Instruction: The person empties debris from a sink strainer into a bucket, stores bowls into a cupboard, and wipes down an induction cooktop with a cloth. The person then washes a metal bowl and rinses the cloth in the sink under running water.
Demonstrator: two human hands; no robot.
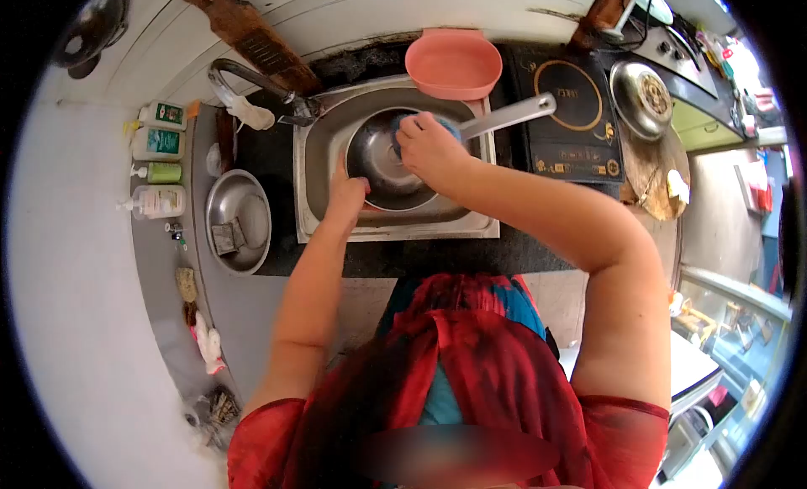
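Note:
A metal pan (378, 179) with a long handle (511, 116) lies tilted in the steel sink (403, 234), its handle reaching over the right rim. My left hand (345, 199) grips the pan's near-left edge, thumb on the inside and the other fingers hidden behind the wall. Inside the pan, the curled fingers of my right hand (430, 151) press a blue scrubbing cloth (451, 129) against the upper part. Most of the cloth is covered by that hand, so its exact kind is unclear.
Behind the sink stand a pink basin (454, 64) and a faucet (231, 81). An induction cooktop (567, 127), a metal lid (640, 100) and a round cutting board (666, 182) are to the right. Left are a steel bowl (220, 205) and several bottles (160, 144).

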